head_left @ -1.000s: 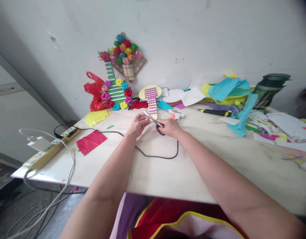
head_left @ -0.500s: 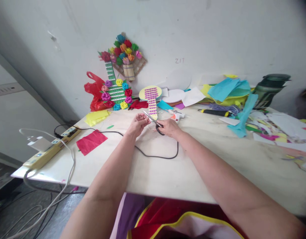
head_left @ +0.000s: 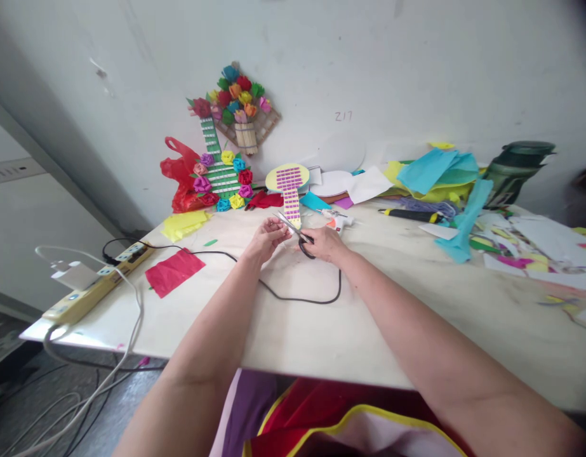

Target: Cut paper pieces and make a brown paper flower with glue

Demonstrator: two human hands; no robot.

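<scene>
Black-handled scissors [head_left: 293, 228] are gripped in my right hand [head_left: 324, 245], with the blades pointing up and left toward my other hand. My left hand [head_left: 268, 237] is closed in a pinch near the blade tips, on something small and pale that I cannot make out. Just behind both hands a yellow card shape [head_left: 291, 193] with purple strips stands upright, its narrow end downward. A white and orange glue gun [head_left: 339, 223] lies behind my right hand.
At the left lie red crepe paper [head_left: 175, 273], yellow paper [head_left: 185, 225] and a power strip [head_left: 99, 285]. A black cord [head_left: 302, 300] crosses the table. Flower crafts [head_left: 221, 174] stand behind; paper scraps [head_left: 535, 244] and a dark bottle [head_left: 516, 174] are right.
The scissor blades appear slightly more parted near my left fingers. Both hands have otherwise kept nearly the same place.
</scene>
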